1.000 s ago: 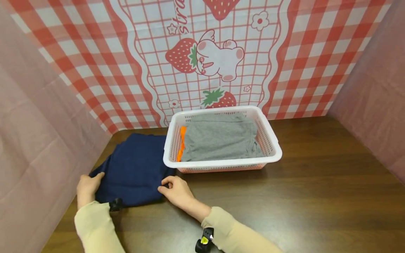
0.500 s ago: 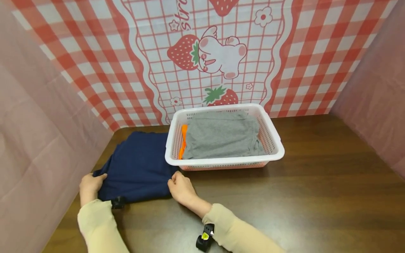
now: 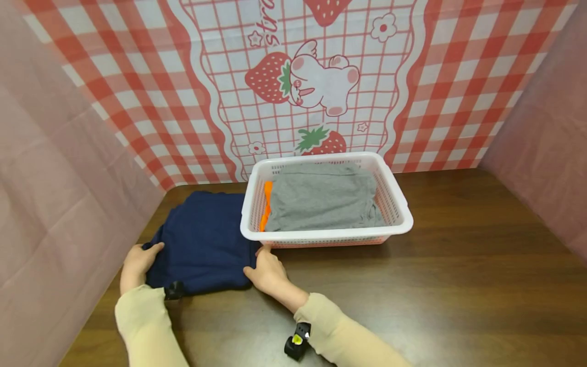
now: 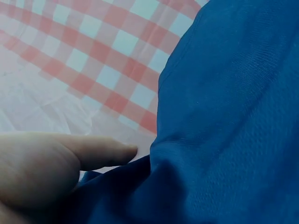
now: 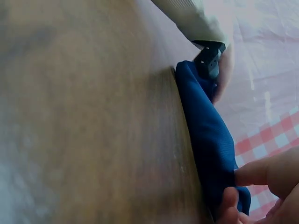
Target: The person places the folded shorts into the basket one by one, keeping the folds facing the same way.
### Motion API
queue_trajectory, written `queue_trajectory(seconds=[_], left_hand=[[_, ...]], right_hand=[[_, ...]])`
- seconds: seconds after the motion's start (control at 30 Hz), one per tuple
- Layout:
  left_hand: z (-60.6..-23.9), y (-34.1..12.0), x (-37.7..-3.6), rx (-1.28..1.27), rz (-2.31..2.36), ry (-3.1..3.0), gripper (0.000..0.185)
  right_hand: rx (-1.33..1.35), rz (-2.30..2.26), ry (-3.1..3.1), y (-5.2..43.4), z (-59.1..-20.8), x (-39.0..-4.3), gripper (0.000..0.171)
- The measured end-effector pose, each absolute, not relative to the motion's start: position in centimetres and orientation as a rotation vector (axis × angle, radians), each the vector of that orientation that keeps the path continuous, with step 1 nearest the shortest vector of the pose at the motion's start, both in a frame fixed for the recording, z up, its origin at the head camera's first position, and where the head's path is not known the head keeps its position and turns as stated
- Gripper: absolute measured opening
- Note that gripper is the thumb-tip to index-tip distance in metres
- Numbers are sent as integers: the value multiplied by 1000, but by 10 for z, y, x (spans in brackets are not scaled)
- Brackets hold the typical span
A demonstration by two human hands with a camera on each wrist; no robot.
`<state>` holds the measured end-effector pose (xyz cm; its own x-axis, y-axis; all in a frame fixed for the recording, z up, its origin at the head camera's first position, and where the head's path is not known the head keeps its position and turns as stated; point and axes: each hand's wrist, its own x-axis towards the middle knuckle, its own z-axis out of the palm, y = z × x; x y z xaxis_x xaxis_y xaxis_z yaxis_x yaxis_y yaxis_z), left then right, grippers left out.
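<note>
Left grip (image 3: pixel 137 260): grasping the near-left corner of the navy garment (image 3: pixel 202 242).
Right grip (image 3: pixel 268 267): pinching its near-right corner, just before the basket (image 3: pixel 399 211).
Garment: folded on the tabletop (image 3: pixel 458 285), left of the basket.

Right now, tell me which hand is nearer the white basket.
Right. The right hand pinches the navy cloth's near right corner, just below the white basket's front rim. The left hand holds the cloth's far left edge, well away from the basket.

Cut-off "stra" on strawberry backdrop (image 3: pixel 275 23)
</note>
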<state>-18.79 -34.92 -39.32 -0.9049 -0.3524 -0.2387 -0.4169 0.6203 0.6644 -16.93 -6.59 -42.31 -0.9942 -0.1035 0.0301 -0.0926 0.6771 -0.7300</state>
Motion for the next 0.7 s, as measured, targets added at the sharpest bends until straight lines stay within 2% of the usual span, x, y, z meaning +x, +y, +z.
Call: queue_trajectory(seconds=[0.23,0.47,0.7], left_hand=[[-389,-349,-187,-588,1097,2646,83],[-386,-346,-186,-563,1075,2592,87],[-384,-340,-191,-488,1008,2584,92]], right_hand=[[-142,-1359,2623,-66,-421,-167,57],[-59,-1629,2193,-70,-418,-162,45],[-89,-1701,2326,-77,-420,-162,59]])
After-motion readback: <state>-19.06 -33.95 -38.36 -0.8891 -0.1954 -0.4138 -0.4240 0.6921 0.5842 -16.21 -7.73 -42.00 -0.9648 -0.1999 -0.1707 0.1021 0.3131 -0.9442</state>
